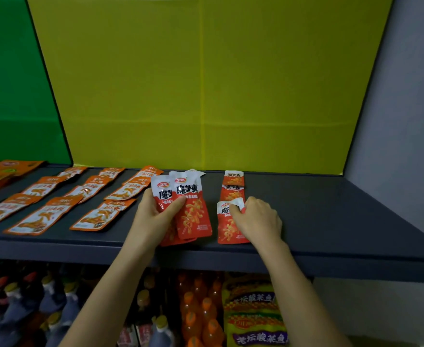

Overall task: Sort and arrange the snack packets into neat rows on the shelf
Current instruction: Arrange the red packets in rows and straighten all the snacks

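Beneath the fingers [236,212] of my right hand [258,220], which pinch its white top, the front red foil snack packet [227,230] lies on the dark grey shelf [331,209]. I should square it under its column [233,187] while my left hand [153,214] grips the spare fanned red packets [194,214].

The red-and-white foil snack packets [193,211] fanned at the front of the dark grey shelf [331,221] carry large black characters 魔芋爽 on their white upper panel, under a small red oval logo too blurred to read. The single red-and-white packet [227,229] just to their right shows the same characters, partly covered. The yellow-and-purple bags [256,319] below the shelf read 老坛酸菜鱼, while the print on the orange-and-white flat packets [95,216] is illegible.
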Available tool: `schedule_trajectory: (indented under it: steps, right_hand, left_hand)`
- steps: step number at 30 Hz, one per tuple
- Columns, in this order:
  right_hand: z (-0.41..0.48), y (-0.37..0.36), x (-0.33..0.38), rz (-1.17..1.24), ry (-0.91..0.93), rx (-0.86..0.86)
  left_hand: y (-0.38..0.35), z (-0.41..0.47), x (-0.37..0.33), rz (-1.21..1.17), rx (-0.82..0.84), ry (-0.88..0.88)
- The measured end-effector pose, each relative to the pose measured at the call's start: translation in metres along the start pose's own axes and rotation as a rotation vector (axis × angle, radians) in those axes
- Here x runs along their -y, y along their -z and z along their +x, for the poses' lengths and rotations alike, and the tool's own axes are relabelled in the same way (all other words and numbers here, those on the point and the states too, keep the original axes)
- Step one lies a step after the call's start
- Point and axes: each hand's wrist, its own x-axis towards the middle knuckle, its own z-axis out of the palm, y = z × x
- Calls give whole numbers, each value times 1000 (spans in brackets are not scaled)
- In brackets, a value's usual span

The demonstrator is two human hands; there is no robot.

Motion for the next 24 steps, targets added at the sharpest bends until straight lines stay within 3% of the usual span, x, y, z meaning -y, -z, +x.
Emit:
schedule_trajectory:
  steps: [9,11,14,18,21,24]
  right_hand:
    - [-7,1,-1,-67,-8,-141]
    - [-9,3,-3,102,21,-157]
    - [-11,9,0,497,75,-28]
    - [-1,19,-8,534,99,-103]
    - [14,30,-18,696,96,-42]
    - [46,39,-35,712,98,-59]
  left_hand:
    - [-10,5,-3,27,68,-26]
    - [-17,6,-3,28,102,-37]
    - [-36,10,-4,31,157,-85]
    - [-66,20,-7,14,169,-97]
    - [-82,28,-12,-48,199,12]
    - [-88,40,-18,-26,174,99]
